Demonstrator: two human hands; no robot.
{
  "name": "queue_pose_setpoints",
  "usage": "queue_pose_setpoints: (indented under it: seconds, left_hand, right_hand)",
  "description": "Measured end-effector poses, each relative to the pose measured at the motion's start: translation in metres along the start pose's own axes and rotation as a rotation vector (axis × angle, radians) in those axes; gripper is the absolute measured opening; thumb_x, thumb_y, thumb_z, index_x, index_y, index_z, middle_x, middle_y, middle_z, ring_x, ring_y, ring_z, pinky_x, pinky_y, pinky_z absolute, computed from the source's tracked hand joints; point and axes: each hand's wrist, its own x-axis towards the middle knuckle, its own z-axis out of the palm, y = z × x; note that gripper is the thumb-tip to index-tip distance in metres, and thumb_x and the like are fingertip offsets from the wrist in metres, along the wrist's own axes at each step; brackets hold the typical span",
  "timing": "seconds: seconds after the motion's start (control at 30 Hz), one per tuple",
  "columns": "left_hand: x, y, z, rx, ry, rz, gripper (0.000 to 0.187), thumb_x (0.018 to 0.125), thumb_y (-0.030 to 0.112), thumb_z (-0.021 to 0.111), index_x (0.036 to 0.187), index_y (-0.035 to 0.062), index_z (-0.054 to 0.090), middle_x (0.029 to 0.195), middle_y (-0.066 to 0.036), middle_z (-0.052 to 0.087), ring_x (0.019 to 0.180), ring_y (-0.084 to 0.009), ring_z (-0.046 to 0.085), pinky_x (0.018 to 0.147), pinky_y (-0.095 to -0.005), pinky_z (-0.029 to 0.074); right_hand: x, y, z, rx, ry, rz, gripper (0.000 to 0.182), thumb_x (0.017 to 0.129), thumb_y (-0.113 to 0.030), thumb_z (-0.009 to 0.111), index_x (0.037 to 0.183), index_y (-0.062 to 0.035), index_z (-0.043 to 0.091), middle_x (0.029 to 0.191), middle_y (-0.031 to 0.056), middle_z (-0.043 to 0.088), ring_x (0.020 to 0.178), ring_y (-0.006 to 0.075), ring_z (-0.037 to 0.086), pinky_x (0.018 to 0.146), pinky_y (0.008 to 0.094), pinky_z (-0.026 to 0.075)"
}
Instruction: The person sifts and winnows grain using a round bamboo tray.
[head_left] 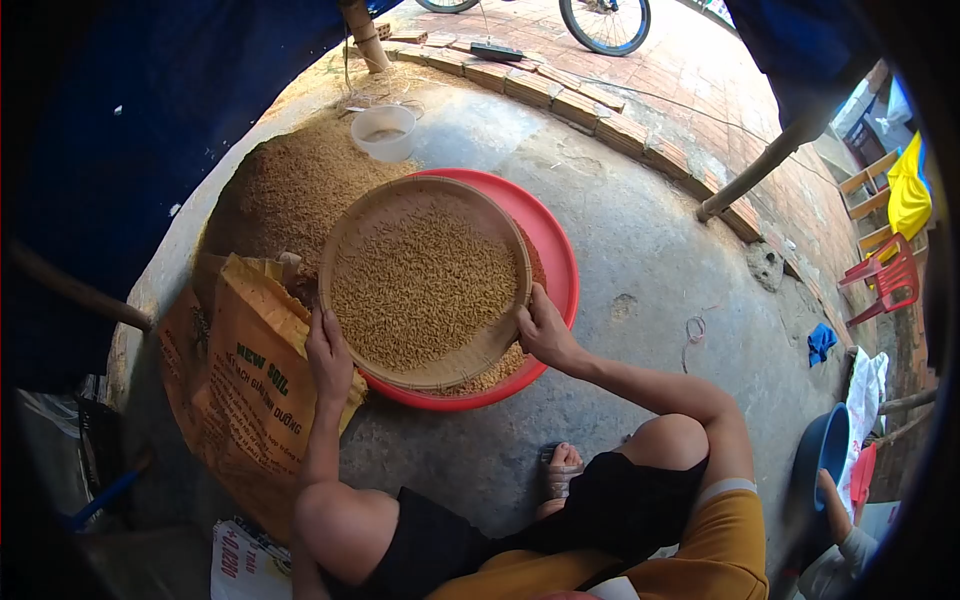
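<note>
A round woven sieve [425, 285] full of small tan grains or pellets is held over a wide red basin [562, 240]. My left hand [328, 350] grips its lower left rim, and my right hand [545, 328] grips its right rim. More of the tan material shows in the basin below the sieve's edge. Left of the basin stands an orange paper sack [255, 390] with printed letters, near my left forearm.
Behind the sack lies a brown heap [290, 180], with a white plastic tub [384, 133] beside it. A brick edging [580, 107] and a wooden pole [755, 165] stand beyond. At lower right, another person's hand [832, 490] touches a blue basin [822, 450]. Red chairs [890, 280] stand far right.
</note>
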Motion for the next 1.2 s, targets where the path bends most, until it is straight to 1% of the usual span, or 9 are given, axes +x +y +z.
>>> queue_pose_setpoints:
  seconds: [0.07,0.2,0.27,0.43,0.57,0.7,1.0,1.1,1.2]
  left_hand:
    - [0.002,0.018,-0.001,-0.115,0.132,0.113,0.026,0.091,0.020,0.034,0.086,-0.0034,0.046,0.055,-0.005,0.032,0.050,-0.0141,0.032,0.047,-0.0294,0.029]
    - [0.012,-0.025,0.016,0.004,0.083,0.150,0.030,0.091,0.022,0.033,0.092,-0.0043,0.048,0.061,-0.001,0.039,0.053,-0.0093,0.034,0.049,-0.0273,0.032]
    - [0.002,-0.048,0.024,0.024,-0.091,-0.195,0.031,0.091,0.023,0.034,0.093,-0.0042,0.049,0.062,-0.002,0.042,0.056,-0.0102,0.038,0.052,-0.0274,0.035]
    - [-0.012,-0.060,0.024,-0.029,-0.179,-0.341,0.031,0.090,0.023,0.035,0.089,-0.0049,0.050,0.065,-0.005,0.045,0.059,-0.0130,0.041,0.057,-0.0286,0.037]
    - [-0.001,-0.017,0.008,0.051,-0.046,-0.023,0.029,0.091,0.022,0.035,0.088,-0.0035,0.047,0.060,0.000,0.035,0.055,-0.0078,0.032,0.049,-0.0249,0.029]
    - [0.006,0.005,0.010,-0.109,0.194,0.231,0.024,0.091,0.020,0.034,0.093,-0.0018,0.045,0.055,-0.007,0.037,0.051,-0.0130,0.036,0.048,-0.0297,0.031]
    - [-0.017,-0.063,0.029,0.052,-0.098,-0.216,0.030,0.089,0.022,0.038,0.085,-0.0048,0.049,0.062,-0.017,0.049,0.056,-0.0273,0.048,0.055,-0.0356,0.038]
    - [-0.006,-0.063,0.026,0.035,-0.178,-0.320,0.031,0.089,0.024,0.037,0.086,-0.0049,0.050,0.062,-0.017,0.049,0.057,-0.0265,0.049,0.055,-0.0351,0.038]
    - [0.010,-0.038,0.014,0.003,-0.021,-0.066,0.032,0.091,0.025,0.036,0.092,-0.0031,0.051,0.061,-0.002,0.044,0.058,-0.0104,0.040,0.055,-0.0269,0.036]
  right_hand:
    - [0.005,-0.002,-0.002,-0.022,0.057,-0.113,0.022,0.084,-0.017,0.038,0.094,0.0022,0.036,0.069,0.0105,0.050,0.051,0.0154,0.051,0.042,0.0291,0.042]
    - [0.015,0.012,-0.003,0.015,-0.016,0.044,0.020,0.083,-0.015,0.038,0.093,0.0025,0.037,0.067,0.0102,0.051,0.051,0.0153,0.051,0.041,0.0280,0.040]
    - [0.012,0.021,-0.003,0.012,-0.063,0.160,0.020,0.083,-0.015,0.038,0.092,0.0026,0.037,0.067,0.0103,0.051,0.051,0.0153,0.051,0.041,0.0275,0.040]
    - [0.000,0.026,-0.005,0.066,-0.257,0.355,0.020,0.082,-0.016,0.039,0.089,0.0030,0.038,0.065,0.0100,0.050,0.051,0.0155,0.051,0.039,0.0279,0.039]
    - [0.004,0.010,-0.002,0.061,-0.057,0.114,0.020,0.082,-0.015,0.039,0.090,0.0032,0.037,0.066,0.0109,0.050,0.051,0.0167,0.051,0.039,0.0291,0.040]
    - [0.008,-0.005,-0.007,0.028,0.021,-0.064,0.019,0.083,-0.014,0.037,0.094,0.0013,0.034,0.066,0.0112,0.051,0.051,0.0175,0.052,0.040,0.0290,0.041]
    - [-0.001,0.035,-0.005,0.123,-0.276,0.419,0.016,0.081,-0.013,0.037,0.086,0.0007,0.045,0.065,0.0112,0.055,0.043,0.0147,0.049,0.036,0.0265,0.038]
    - [0.003,0.026,-0.005,0.168,-0.232,0.412,0.016,0.082,-0.012,0.036,0.087,0.0006,0.043,0.065,0.0107,0.054,0.042,0.0142,0.048,0.036,0.0264,0.038]
    - [0.010,0.010,-0.004,0.140,-0.121,0.180,0.014,0.083,-0.012,0.035,0.089,0.0000,0.040,0.064,0.0098,0.052,0.042,0.0138,0.047,0.037,0.0256,0.039]
